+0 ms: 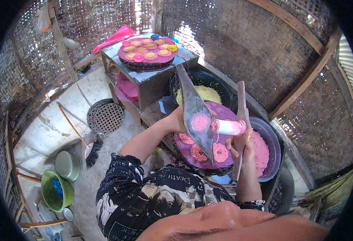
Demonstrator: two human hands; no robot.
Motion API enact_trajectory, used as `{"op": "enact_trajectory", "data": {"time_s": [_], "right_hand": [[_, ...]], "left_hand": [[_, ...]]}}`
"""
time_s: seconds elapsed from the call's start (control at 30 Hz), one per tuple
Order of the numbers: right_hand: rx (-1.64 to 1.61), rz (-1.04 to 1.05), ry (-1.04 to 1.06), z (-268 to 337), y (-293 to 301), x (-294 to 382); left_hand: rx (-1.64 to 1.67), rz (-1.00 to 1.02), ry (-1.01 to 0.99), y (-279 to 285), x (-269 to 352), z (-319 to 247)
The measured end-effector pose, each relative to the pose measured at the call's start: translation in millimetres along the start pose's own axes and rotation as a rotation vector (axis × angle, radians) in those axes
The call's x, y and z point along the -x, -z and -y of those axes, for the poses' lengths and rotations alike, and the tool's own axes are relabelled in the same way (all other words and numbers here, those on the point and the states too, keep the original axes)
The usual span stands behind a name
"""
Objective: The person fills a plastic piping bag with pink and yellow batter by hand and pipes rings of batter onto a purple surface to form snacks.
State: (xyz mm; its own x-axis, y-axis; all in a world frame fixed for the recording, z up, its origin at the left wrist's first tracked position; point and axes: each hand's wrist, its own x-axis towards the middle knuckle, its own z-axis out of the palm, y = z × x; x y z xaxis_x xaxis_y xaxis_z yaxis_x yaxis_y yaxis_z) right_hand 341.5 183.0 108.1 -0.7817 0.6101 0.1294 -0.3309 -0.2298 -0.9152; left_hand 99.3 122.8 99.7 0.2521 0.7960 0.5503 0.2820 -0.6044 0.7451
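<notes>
My left hand (179, 119) grips a tapered wooden press piece (191, 99) with pink dough in its round opening. In my right hand (246, 147) is a narrow wooden bar (241, 111); a white cylinder (227, 127) with pink dough at both ends reaches from it towards the press piece. The two pieces are apart. Below them lies a round tray with a purple surface (179, 147), bearing pink lacy dough rounds (220, 152). A dark tub (262, 123) of pink dough (259, 150) stands right of my right hand.
Behind my hands, a dark basin (199, 75) holds yellow dough (208, 93). Another purple tray (122, 54), with lacy rounds and small coloured rings, sits on a wooden stand (154, 75). Round woven trays (108, 118), a broom (74, 125) and a green basin (45, 195) are at left.
</notes>
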Motion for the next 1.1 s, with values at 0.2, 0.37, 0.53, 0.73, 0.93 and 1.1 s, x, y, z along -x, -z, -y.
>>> {"op": "enact_trajectory", "data": {"time_s": [0.2, 0.37, 0.53, 0.73, 0.93, 1.1], "right_hand": [[0.357, -0.169, 0.26, 15.5, -36.9, 2.0], [1.508, -0.065, 0.817, 27.5, -34.3, 9.5], [1.574, -0.049, 0.784, 21.1, -42.3, 18.8], [1.52, -0.173, 0.53, -6.2, -37.2, 18.7], [0.917, -0.27, 0.364, -4.9, -10.2, -8.5], [0.299, -0.081, -0.381, -7.3, 60.7, 45.8]], "left_hand": [[-0.267, -0.113, 0.0, -7.2, 0.3, -3.9], [-0.791, -0.029, -0.111, -8.9, -10.2, -14.4], [-0.745, -0.029, -0.152, -25.0, -16.5, 1.6], [-0.588, 0.022, -0.166, -43.5, -15.1, 32.7], [-0.275, -0.119, 0.14, -43.7, -24.7, 53.9], [0.21, 0.133, 0.104, -20.0, -48.7, 30.1]]}}
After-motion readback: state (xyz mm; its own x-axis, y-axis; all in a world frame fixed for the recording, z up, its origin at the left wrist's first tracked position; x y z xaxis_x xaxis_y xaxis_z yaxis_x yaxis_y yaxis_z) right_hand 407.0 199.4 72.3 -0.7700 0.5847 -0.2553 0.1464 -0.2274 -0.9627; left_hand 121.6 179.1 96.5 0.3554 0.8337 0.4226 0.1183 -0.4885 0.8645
